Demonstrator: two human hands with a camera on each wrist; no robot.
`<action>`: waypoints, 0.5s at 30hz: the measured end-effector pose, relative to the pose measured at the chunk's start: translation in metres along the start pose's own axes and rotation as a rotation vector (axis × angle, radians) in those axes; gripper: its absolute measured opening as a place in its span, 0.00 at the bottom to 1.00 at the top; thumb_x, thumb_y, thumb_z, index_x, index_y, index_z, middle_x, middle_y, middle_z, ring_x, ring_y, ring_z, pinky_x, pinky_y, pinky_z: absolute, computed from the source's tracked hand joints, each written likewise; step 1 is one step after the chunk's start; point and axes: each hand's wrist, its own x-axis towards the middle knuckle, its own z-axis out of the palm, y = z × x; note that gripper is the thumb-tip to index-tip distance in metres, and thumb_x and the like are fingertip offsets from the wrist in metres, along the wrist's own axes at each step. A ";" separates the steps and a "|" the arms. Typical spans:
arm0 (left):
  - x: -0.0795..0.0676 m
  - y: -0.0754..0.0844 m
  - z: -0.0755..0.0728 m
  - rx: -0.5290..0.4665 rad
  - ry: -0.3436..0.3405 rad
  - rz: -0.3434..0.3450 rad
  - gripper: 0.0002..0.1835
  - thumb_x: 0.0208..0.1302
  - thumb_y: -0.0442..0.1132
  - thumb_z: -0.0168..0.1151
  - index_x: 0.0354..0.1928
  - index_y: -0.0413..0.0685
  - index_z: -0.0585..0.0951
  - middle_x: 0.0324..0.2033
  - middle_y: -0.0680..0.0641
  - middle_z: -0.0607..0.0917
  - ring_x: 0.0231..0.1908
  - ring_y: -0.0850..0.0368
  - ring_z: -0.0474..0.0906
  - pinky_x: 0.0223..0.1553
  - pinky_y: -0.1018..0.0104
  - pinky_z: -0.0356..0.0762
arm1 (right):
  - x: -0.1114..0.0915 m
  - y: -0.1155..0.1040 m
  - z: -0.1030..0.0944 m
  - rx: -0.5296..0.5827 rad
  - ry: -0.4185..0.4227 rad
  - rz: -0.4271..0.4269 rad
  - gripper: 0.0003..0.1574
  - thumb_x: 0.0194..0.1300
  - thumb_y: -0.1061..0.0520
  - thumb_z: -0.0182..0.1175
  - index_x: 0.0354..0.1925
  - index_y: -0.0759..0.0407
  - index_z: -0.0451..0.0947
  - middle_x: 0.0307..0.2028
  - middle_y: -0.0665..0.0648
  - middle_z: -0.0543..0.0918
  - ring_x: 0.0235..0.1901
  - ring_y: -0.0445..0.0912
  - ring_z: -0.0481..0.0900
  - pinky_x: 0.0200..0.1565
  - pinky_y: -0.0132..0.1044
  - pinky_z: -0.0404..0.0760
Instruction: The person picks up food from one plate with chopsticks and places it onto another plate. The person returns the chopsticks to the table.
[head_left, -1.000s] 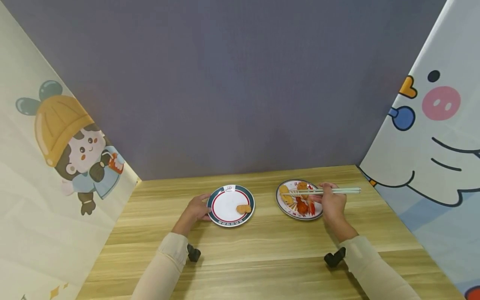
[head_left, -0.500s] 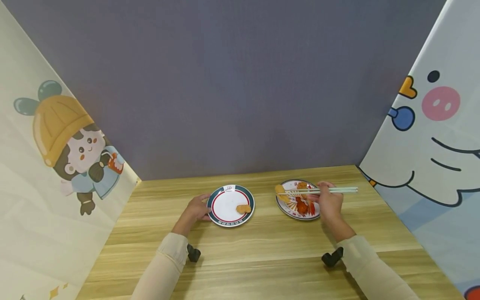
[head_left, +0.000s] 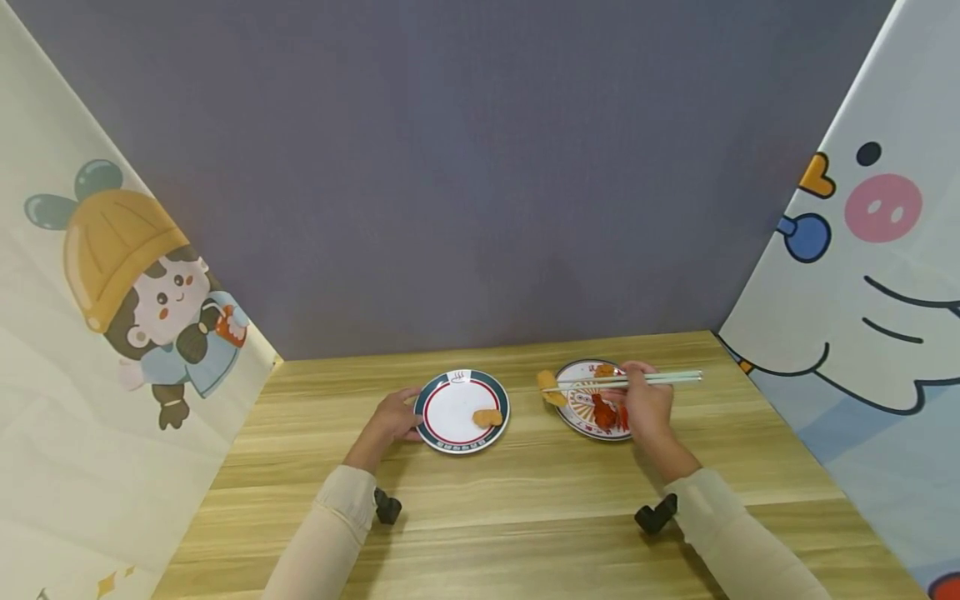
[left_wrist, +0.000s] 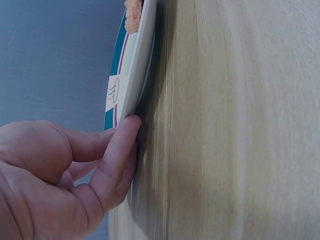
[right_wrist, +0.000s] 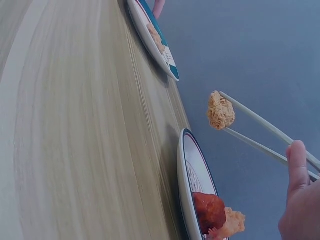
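Observation:
My left hand (head_left: pixel 395 414) pinches the left edge of a white plate with a green-and-red rim (head_left: pixel 448 406), thumb above, fingers beneath. One golden fried nugget (head_left: pixel 487 417) lies on that plate's right side. With my right hand (head_left: pixel 649 408) I hold a pair of pale chopsticks (head_left: pixel 673 378). Between their tips a golden, crumbed fried piece (right_wrist: pixel 220 111) is pinched, raised at the left edge of the second plate (head_left: pixel 579 412). That patterned plate carries a red-brown glazed piece (head_left: pixel 603 413), another fried piece (head_left: pixel 604 371) and a red-tailed piece partly behind my hand.
Both plates stand on a wood-grain table (head_left: pixel 510 517), a strip of tabletop between them. A grey panel (head_left: pixel 480 183) rises behind. Cartoon-printed sheets flank the left (head_left: pixel 67 400) and right (head_left: pixel 885 333) sides.
The chopsticks have lifted the fried piece off the right plate and carried it leftward past the rim. My right hand has shifted left with them; my left hand and its plate stay put.

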 end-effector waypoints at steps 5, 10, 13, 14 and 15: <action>-0.001 0.001 0.000 0.004 0.002 0.004 0.36 0.65 0.21 0.58 0.75 0.45 0.67 0.59 0.26 0.78 0.32 0.52 0.86 0.33 0.61 0.93 | -0.001 0.000 0.005 -0.008 0.000 0.019 0.18 0.78 0.59 0.46 0.51 0.74 0.73 0.29 0.56 0.84 0.17 0.43 0.85 0.24 0.35 0.91; -0.001 0.001 -0.001 0.007 0.002 0.000 0.36 0.65 0.21 0.58 0.75 0.45 0.67 0.60 0.26 0.78 0.32 0.51 0.86 0.33 0.60 0.93 | -0.004 -0.002 0.007 -0.040 -0.010 0.056 0.18 0.78 0.56 0.48 0.51 0.71 0.73 0.28 0.57 0.85 0.17 0.46 0.86 0.26 0.41 0.92; 0.000 0.001 -0.001 0.004 0.007 -0.010 0.36 0.65 0.21 0.57 0.75 0.46 0.68 0.59 0.27 0.78 0.32 0.51 0.86 0.32 0.61 0.93 | -0.007 -0.003 0.009 -0.059 -0.022 0.064 0.15 0.78 0.55 0.48 0.49 0.66 0.74 0.29 0.57 0.85 0.17 0.45 0.86 0.27 0.42 0.92; 0.000 0.001 -0.001 0.005 0.006 -0.010 0.36 0.65 0.21 0.58 0.75 0.46 0.68 0.59 0.27 0.78 0.32 0.51 0.86 0.32 0.61 0.93 | -0.008 -0.003 0.010 -0.062 -0.023 0.065 0.14 0.79 0.55 0.48 0.48 0.65 0.75 0.30 0.57 0.85 0.17 0.45 0.86 0.27 0.42 0.92; 0.000 0.001 -0.001 0.004 0.006 -0.010 0.36 0.65 0.21 0.58 0.75 0.46 0.68 0.59 0.27 0.78 0.32 0.51 0.86 0.32 0.61 0.93 | -0.008 -0.002 0.011 -0.073 -0.027 0.066 0.14 0.79 0.55 0.48 0.47 0.63 0.75 0.31 0.57 0.85 0.17 0.44 0.86 0.28 0.41 0.92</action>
